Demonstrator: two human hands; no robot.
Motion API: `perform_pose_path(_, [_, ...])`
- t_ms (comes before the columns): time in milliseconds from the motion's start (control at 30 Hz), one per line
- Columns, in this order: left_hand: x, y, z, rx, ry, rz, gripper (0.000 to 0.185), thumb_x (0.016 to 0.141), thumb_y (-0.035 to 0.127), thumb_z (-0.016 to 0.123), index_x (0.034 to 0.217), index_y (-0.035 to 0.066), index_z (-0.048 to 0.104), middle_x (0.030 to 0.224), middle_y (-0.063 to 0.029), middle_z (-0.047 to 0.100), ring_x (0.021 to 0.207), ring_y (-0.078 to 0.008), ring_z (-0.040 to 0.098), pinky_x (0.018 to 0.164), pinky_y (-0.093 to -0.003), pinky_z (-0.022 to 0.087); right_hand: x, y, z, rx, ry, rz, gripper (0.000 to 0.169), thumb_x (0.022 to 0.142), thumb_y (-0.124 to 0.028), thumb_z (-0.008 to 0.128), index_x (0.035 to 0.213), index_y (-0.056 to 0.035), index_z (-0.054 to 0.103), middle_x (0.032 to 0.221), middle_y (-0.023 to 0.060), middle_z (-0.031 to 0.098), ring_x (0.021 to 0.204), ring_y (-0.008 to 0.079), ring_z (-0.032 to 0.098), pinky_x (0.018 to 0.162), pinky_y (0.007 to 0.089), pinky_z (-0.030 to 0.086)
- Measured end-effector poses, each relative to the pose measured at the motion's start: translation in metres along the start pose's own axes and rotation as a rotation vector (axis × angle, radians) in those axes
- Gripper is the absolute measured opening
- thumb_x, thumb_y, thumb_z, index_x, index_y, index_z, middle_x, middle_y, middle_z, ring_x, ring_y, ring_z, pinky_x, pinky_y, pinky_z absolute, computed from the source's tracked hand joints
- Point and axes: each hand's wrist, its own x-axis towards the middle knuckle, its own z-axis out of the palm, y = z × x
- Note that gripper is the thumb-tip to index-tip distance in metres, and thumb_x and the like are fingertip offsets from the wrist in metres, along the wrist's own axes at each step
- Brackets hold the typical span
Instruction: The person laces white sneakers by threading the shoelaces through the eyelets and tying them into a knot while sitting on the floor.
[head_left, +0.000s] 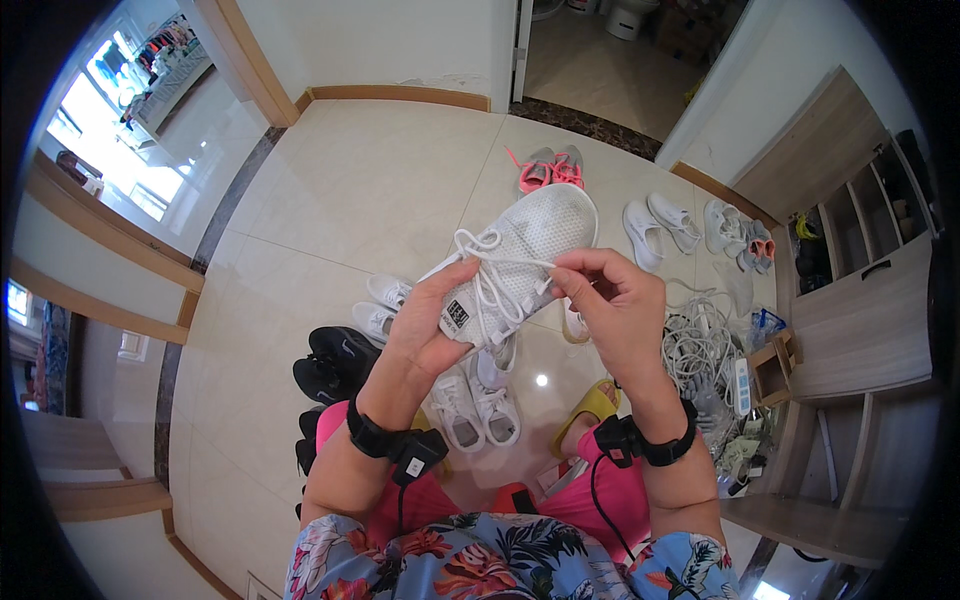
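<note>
A white mesh sneaker is held up in front of me, its toe towards the upper right. My left hand grips it at the tongue and heel end, the thumb on the laces. Between the thumb and fingers of my right hand is a white shoelace, drawn out to the right from the looped laces. Below the held shoe, a pair of white lace-up sneakers stands on the floor between my feet. Black bands with small boxes and cables are on both wrists.
Black shoes and white shoes stand at left. Grey-pink sneakers lie ahead, white slip-ons and other pairs at right. Tangled white cables and a cardboard box lie beside an open wooden shoe cabinet. Yellow slippers are on my feet.
</note>
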Motion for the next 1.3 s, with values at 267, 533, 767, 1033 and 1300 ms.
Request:
perform_pose_path(267, [0.001, 0.000, 0.001, -0.043, 0.018, -0.032, 0.041, 0.095, 0.008, 0.046, 0.133, -0.006, 0.039, 0.130, -0.0211, 0.052, 0.116, -0.0334, 0.056, 0.101, -0.0473, 0.047, -0.002, 0.002, 0.004, -0.049, 0.002, -0.064, 0.009, 0.083, -0.003, 0.069, 0.091, 0.0000, 0.068, 0.077, 0.0054, 0.069, 0.067, 0.0084, 0.064, 0.061, 0.0232, 0.051])
perform_pose_path(533, [0.002, 0.000, -0.002, -0.081, 0.013, -0.035, 0.040, 0.095, 0.008, 0.046, 0.132, -0.005, 0.040, 0.128, -0.0214, 0.053, 0.115, -0.0341, 0.056, 0.101, -0.0481, 0.047, 0.000, 0.000, -0.001, -0.308, -0.083, -0.349, 0.013, 0.078, -0.002, 0.069, 0.091, -0.0033, 0.068, 0.083, 0.0075, 0.066, 0.070, 0.0188, 0.064, 0.063, 0.0290, 0.051])
perform_pose_path(767, [0.003, 0.001, -0.004, -0.093, 0.031, -0.051, 0.038, 0.095, 0.009, 0.046, 0.131, -0.004, 0.042, 0.126, -0.0205, 0.055, 0.113, -0.0341, 0.058, 0.098, -0.0484, 0.048, 0.006, 0.005, -0.004, -0.523, -0.194, -0.578, 0.029, 0.070, 0.001, 0.070, 0.098, -0.0061, 0.065, 0.094, 0.0056, 0.062, 0.086, 0.0254, 0.060, 0.070, 0.0331, 0.051])
perform_pose_path(1033, [0.003, 0.000, 0.000, -0.122, 0.047, -0.064, 0.038, 0.096, 0.010, 0.045, 0.131, -0.004, 0.042, 0.126, -0.0207, 0.055, 0.114, -0.0336, 0.057, 0.099, -0.0475, 0.047, 0.008, 0.004, -0.005, -0.586, -0.225, -0.664, 0.035, 0.063, 0.004, 0.068, 0.096, -0.0061, 0.064, 0.094, 0.0053, 0.059, 0.087, 0.0252, 0.059, 0.070, 0.0342, 0.051])
perform_pose_path(1300, [0.003, -0.001, -0.005, -0.148, 0.029, -0.120, 0.039, 0.095, 0.011, 0.047, 0.130, -0.005, 0.042, 0.125, -0.0210, 0.055, 0.111, -0.0333, 0.059, 0.098, -0.0467, 0.049, 0.011, 0.009, -0.010, -0.570, -0.275, -0.707, 0.030, 0.063, 0.004, 0.066, 0.089, -0.0100, 0.065, 0.090, 0.0037, 0.058, 0.082, 0.0217, 0.059, 0.065, 0.0318, 0.050])
